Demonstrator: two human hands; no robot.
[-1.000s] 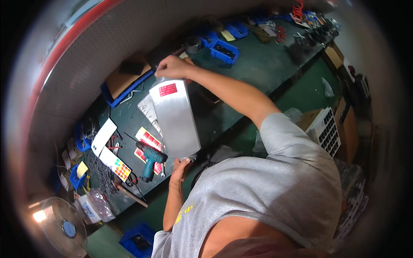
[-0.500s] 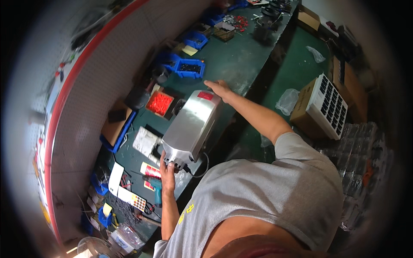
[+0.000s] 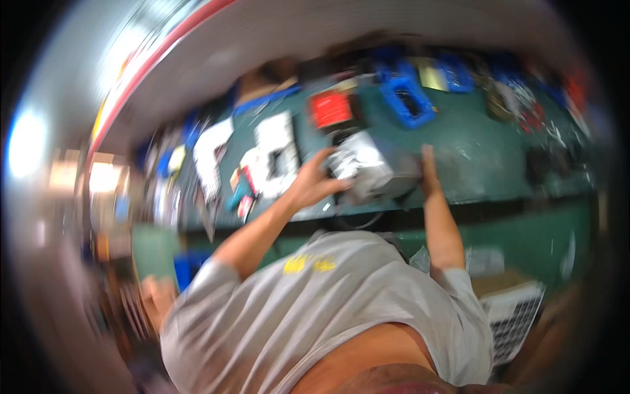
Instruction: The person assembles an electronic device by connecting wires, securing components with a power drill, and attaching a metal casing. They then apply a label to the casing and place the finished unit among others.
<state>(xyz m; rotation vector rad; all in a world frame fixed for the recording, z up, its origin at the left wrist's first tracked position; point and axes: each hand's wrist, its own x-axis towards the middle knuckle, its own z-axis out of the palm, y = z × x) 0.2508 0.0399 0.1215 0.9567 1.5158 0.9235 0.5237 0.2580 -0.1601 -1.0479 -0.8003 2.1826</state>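
A silver, box-shaped metal unit (image 3: 374, 169) is tilted between my hands above the workbench's near edge; motion smears its details. My left hand (image 3: 314, 182) grips its left end, thumb and fingers spread around the corner. At the opposite end, my right hand (image 3: 428, 174) is against the side, fingers pointing up and away and partly hidden by the unit. A dark cable (image 3: 361, 222) hangs below the unit. Just behind it stands an open box of red parts (image 3: 330, 109).
On the green workbench (image 3: 469, 164), blue bins (image 3: 407, 102) line the back. A white block-like piece (image 3: 275, 151) and a teal power tool (image 3: 239, 196) lie left. Loose parts (image 3: 525, 108) sit far right. Below right stands a box with a white grid-patterned tray (image 3: 515, 322).
The view has swung round, so the bench now runs across the picture. The unit has turned in my hands, and my left hand has shifted from below its end to around its corner.
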